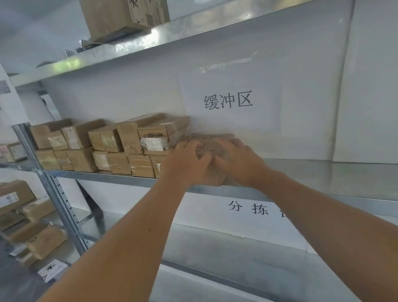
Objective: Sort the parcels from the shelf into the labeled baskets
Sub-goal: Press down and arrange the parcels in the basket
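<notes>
Both hands, left hand (186, 160) and right hand (235, 158), lay on a brown parcel (211, 147) at the shelf (338, 175) edge, just right of the stacked boxes (121, 142); fingers curled over its top; a firm grip on both ends should lift it squarely.

the shelf (313, 165) is bare galvanised metal, silvery with a mottled sheen that throws soft reflections. its upright post (50, 186) is the same grey metal, punched with holes. the parcels (126, 142) are brown cardboard, matt, wrapped in clear glossy tape that wrinkles and catches light; some carry white paper labels. the parcel (210, 145) under both hands looks like the same dull brown card, blurred. the sign (229, 100) on the back wall is smooth white paper printed in black. the back panel (330, 81) is a smooth, pale, faintly glossy sheet.
</notes>
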Tool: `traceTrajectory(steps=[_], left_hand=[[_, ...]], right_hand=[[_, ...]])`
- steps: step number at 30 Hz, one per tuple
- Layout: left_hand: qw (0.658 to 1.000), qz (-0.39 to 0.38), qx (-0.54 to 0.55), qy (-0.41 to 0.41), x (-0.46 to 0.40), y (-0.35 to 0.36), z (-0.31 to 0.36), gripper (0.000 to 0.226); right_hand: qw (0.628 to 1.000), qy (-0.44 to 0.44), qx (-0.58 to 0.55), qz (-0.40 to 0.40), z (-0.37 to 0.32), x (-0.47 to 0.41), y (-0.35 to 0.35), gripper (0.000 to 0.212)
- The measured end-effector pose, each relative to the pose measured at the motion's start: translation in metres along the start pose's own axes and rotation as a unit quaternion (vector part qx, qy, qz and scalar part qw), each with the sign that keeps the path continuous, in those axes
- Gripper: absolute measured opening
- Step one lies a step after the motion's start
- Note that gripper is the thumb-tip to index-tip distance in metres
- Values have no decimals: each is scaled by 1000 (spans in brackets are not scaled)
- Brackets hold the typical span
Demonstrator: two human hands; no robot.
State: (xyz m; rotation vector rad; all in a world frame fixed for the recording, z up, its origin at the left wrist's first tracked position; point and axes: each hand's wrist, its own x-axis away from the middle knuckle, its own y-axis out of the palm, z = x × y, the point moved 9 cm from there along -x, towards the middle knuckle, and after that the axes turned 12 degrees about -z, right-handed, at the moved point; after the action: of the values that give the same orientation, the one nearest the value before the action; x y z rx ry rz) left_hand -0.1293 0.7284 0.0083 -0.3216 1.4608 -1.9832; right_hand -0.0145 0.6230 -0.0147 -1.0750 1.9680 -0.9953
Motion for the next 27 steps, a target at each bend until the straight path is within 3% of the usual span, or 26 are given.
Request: traceTrajectory(steps=[2,4,6,11,15,18,20,23,27], left_hand=[[1000,-13,-15,-3,-17,7,-4,50],[999,-1,-33,3,-29,10,-5,53],[999,9,-41,-3,-34,10,-2,50],[999,7,-26,-40,-24,7,6,50],[985,-39,150,-73,-7,27,-2,60],[943,-31,321,-86,15,42,-7,81],[899,-25,424,-102,28,56,-13,82],[838,-64,530,-109,47,82,-9,61],[848,-41,527,-52,71,78,6,37]], right_hand=[[999,10,-34,-28,6,-12,6,76],[993,12,-115,-39,9,-15,15,67],[980,-7,-199,1,10,-13,16,46],[927,21,-359,110,25,2,18,24],[881,30,-436,178,33,31,11,20],[875,26,-448,182,34,57,8,30],[880,20,-440,179,32,72,8,38],[886,20,-432,168,30,86,15,50],[881,27,-437,179,34,105,21,57]])
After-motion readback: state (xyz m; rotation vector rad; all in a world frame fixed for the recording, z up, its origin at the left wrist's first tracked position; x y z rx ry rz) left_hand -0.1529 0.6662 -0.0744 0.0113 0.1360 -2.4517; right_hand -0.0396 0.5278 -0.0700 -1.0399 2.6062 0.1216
